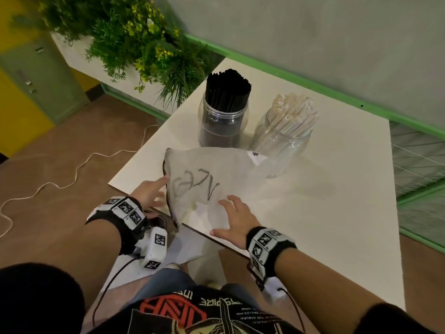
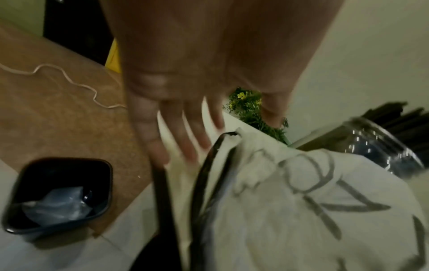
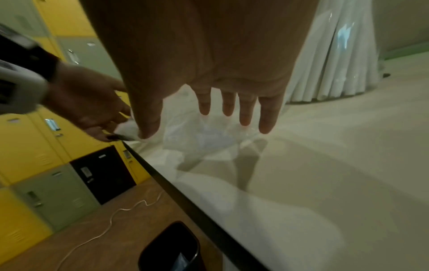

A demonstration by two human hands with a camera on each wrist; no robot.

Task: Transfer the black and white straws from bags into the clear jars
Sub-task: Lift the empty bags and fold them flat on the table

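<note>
Bare forearms; black wristbands [image 1: 120,214] bearing white square-coded marker tiles; white camera modules [image 1: 156,247] with black cables; black printed T-shirt [image 1: 192,312]; blue jeans [image 1: 163,280].

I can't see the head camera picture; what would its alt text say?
Two open hands, the left hand and the right hand, reach over a flat, see-through plastic bag with scrawled dark writing at the near edge of a white table. Behind it stand two clear jars, one packed with black straws, the other with white straws.
</note>
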